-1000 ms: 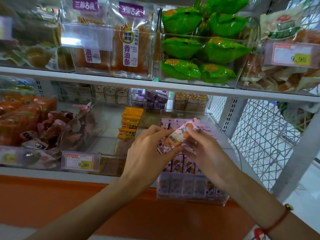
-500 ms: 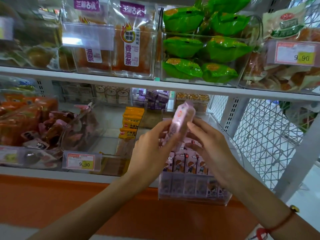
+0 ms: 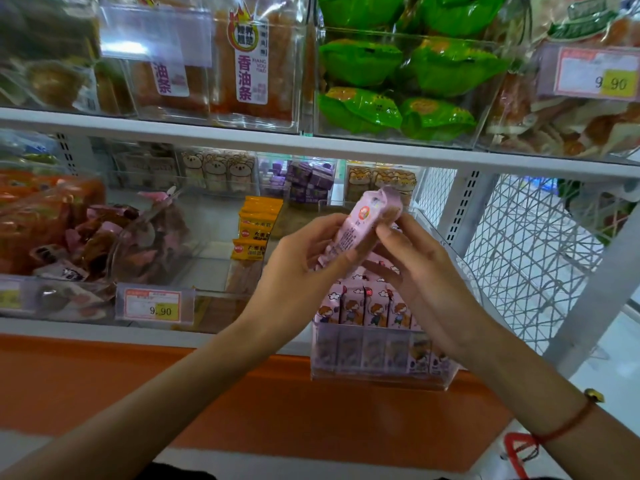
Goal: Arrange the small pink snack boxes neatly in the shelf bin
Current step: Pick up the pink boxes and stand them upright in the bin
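1. Shelf unit: white metal, two tiers, spanning the whole width of the frame; an orange band runs along its base in the lower half.
2. Wire mesh panel: white, at the right edge of the frame, beside the lower tier.
3. Upper-tier clear bins: green packets at upper centre, orange-brown snack bags with purple lettering to their left, and a price tag reading 9.90 at upper right.
4. Lower-tier left bin: orange and pink wrapped snacks, with a second price tag reading 9.90 on the front edge.
5. Yellow packets: stacked upright in the centre of the lower tier, just left of my hands.
6. Shelf bin: clear plastic, lower centre-right of the frame, its front overhanging the orange band.
7. Row of pink snack boxes: standing upright side by side in the front of that bin, cartoon figures facing me.
8. My left hand: centre of the frame, fingers curled round the lower part of the held pink box.
9. My right hand: just right of centre, fingertips pinching the same box near its upper end; a red cord bracelet sits on that wrist at lower right.
10. Held pink box: tilted, top end leaning to the upper right, gripped between both hands above the bin and clear of the row below.
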The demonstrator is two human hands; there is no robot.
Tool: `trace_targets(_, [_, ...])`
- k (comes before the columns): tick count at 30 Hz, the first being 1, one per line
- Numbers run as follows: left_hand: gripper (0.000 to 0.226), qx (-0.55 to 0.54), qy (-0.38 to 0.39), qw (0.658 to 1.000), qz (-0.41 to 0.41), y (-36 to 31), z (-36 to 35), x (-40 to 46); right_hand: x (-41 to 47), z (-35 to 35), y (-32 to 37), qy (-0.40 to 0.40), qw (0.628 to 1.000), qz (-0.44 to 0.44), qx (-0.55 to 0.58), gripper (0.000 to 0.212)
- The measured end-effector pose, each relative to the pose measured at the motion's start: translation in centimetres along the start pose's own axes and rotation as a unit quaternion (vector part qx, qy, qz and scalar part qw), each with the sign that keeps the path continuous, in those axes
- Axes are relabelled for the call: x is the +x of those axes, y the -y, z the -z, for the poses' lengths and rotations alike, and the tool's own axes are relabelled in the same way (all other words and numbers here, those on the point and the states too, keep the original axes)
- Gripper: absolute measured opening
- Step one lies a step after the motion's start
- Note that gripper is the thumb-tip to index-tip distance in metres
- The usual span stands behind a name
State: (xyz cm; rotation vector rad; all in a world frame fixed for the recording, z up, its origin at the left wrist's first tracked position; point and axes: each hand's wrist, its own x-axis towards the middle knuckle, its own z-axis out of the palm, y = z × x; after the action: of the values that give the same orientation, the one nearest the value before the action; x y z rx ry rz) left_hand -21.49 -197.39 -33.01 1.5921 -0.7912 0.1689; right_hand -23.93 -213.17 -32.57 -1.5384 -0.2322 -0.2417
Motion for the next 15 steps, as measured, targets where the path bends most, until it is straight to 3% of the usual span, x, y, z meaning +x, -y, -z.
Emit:
trace_targets(5, [0.037, 0.101, -0.069, 0.992, 0.016, 0.39, 0.32, -0.14, -0.12, -0.15, -0.34, 0.004, 1.0, 0.002, -0.009, 0.043])
trace_targets(8, [0.04, 0.218, -0.108, 0.969, -0.029, 0.25, 0.64, -0.32, -0.3, -0.26, -0.18, -0.024, 0.999, 0.015, -0.041, 0.053])
trace_targets(11, [0.041, 0.278, -0.074, 0.955, -0.079, -0.07, 0.86, -0.43, -0.43, 0.05, -0.13, -0.061, 0.998, 0.021, -0.027, 0.047])
trace_targets(15, [0.054, 0.254, -0.034, 0.966, -0.03, -0.22, 0.68, -0.38, -0.3, 0.46, -0.04, -0.05, 0.997, -0.003, 0.056, 0.05])
